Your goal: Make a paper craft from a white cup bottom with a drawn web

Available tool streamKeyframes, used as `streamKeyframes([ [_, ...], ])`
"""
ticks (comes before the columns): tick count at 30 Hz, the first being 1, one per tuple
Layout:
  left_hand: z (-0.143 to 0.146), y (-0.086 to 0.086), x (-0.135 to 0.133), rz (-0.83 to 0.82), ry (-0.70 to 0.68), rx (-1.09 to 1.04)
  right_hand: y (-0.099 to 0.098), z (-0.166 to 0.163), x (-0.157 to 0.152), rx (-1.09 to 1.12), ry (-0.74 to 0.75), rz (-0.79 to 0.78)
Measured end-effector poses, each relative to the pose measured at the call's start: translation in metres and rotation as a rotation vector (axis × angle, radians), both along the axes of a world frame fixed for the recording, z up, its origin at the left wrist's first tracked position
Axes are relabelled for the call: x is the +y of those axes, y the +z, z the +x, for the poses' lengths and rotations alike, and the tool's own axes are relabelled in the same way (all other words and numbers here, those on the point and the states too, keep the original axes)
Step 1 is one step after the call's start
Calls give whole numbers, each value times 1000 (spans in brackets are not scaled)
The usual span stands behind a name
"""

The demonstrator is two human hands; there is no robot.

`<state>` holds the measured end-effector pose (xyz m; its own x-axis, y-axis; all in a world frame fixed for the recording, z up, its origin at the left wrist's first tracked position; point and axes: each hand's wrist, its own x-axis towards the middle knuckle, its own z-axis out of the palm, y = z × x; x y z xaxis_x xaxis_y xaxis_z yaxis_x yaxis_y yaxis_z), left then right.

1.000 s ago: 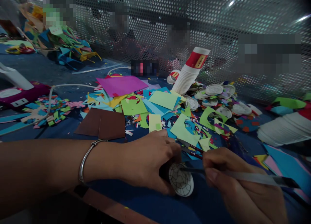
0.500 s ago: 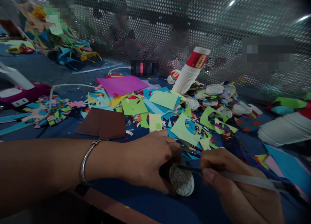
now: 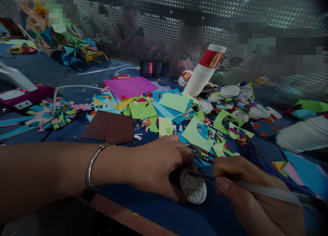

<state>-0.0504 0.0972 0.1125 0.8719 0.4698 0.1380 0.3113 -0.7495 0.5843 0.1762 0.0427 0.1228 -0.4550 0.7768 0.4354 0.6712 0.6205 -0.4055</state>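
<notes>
My left hand [image 3: 159, 167], with a silver bangle at the wrist, is closed around a small paper cup bottom [image 3: 194, 190]. Its round white face carries a web of black drawn lines and is turned toward my right hand; shadow and fingers hide the rest. In my right hand [image 3: 243, 191] is a pen [image 3: 266, 191] with a clear barrel, pinched between thumb and fingers. The pen's dark tip meets the upper edge of the white face. Just behind both hands lie dark-handled scissors [image 3: 205, 154], partly covered.
Coloured paper sheets and scraps [image 3: 174, 102] cover the table's middle. A leaning stack of paper cups [image 3: 202, 72] stands behind them, beside several white cup bottoms [image 3: 230, 91]. Another cup stack [image 3: 302, 133] lies at right. A purple power strip [image 3: 28, 96] with a cable sits left, before a perforated metal screen [image 3: 159, 27].
The view has shifted slightly, so everything sits a little differently in the picture. Both hands keep their grips, and the pen tip stays at the drawn face.
</notes>
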Motion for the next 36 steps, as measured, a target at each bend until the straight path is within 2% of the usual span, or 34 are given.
streamKeyframes([
  [15,-1,0,0,-6,-13,-2,6,3,-2,-36,-7,9],
  [22,0,1,-1,-15,-5,-8,0,-3,-11,18,-150,11],
  [36,-1,-2,-1,-10,15,-18,4,15,-13,-95,-108,39],
])
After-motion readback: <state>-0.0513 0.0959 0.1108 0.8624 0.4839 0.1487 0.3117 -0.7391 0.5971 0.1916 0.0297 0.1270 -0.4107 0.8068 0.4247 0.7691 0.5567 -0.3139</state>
